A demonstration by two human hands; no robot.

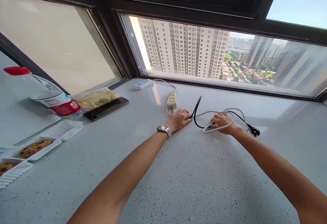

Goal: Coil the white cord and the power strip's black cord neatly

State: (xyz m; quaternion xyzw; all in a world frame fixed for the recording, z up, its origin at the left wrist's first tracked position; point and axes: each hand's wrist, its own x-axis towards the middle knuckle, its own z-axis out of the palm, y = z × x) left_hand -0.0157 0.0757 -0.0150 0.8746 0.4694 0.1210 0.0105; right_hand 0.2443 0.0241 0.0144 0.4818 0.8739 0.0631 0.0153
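my left hand (180, 119) pinches the black cable (196, 109) by the power strip (171, 99), my right hand (221, 122) closes on the white cable (224, 112) loop on the worktop (178, 169); both look light and floppy, best gripped near plugs.

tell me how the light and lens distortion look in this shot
Head view: hard daylight through the window puts a glare streak on the sill beside the power strip; the wide lens bows the frame and stretches both forearms; left hand and right hand stay sharp.
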